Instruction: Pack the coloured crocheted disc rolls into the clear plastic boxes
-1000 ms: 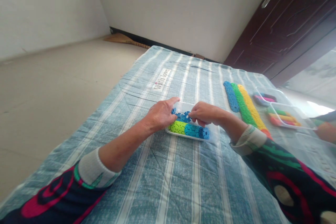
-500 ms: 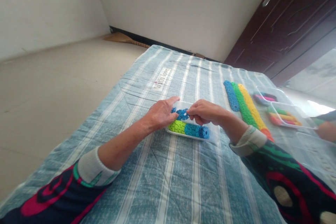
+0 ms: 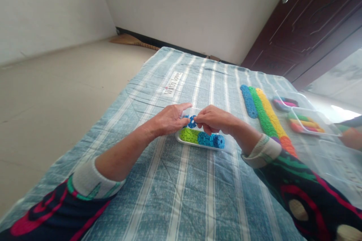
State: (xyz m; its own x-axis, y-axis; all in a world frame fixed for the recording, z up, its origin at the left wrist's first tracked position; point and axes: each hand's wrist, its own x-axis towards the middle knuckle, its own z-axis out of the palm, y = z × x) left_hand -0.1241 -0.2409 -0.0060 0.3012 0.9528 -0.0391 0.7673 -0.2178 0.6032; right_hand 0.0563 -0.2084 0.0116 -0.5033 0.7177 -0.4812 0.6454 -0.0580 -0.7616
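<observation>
A clear plastic box (image 3: 181, 138) lies on the bed cover, holding a front row of notched discs, lime green (image 3: 189, 135) at the left and blue (image 3: 206, 139) at the right. My left hand (image 3: 171, 119) is closed around the box's left end, index finger along the far side and thumb inside by some blue discs (image 3: 185, 116). Between the thumb and fingers of my right hand (image 3: 213, 118) is a blue notched disc (image 3: 192, 121), face towards me, above the back of the box. My fingers partly hide the back row.
Rows of blue (image 3: 249, 101), green (image 3: 264, 115) and yellow (image 3: 271, 113) discs lie to the right, with orange discs (image 3: 289, 146) at the near end. Beyond them stand clear boxes (image 3: 316, 111) with coloured discs. Another person's arm (image 3: 352, 137) shows at the right edge.
My right hand has moved left with the blue disc, closer to my left thumb. My left hand keeps its place at the box's end.
</observation>
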